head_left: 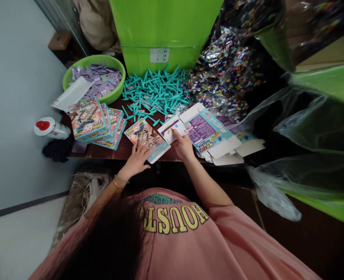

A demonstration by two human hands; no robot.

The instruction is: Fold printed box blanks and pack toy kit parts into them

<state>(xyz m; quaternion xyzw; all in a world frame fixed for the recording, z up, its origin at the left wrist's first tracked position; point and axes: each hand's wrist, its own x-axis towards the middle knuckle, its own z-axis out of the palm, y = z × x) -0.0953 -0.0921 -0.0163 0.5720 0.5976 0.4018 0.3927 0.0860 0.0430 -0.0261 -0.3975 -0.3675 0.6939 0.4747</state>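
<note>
My left hand (137,158) lies with spread fingers on a printed box (144,136) near the table's front edge. My right hand (183,144) pinches a white printed sheet (171,130) at the box's right end, thumb on top. Right of that hand lies a pile of flat, unfolded teal and purple cartons (208,130). Several boxes (88,118) stand stacked at the left. Behind the hands is a heap of teal plastic pieces (160,91).
A green basket (118,91) of small purple packets is at the back left, beside a white bottle (53,129) with a red top. A tall green bin (166,23) stands behind. Bags of colored beads (227,74) and clear plastic (277,194) are on the right.
</note>
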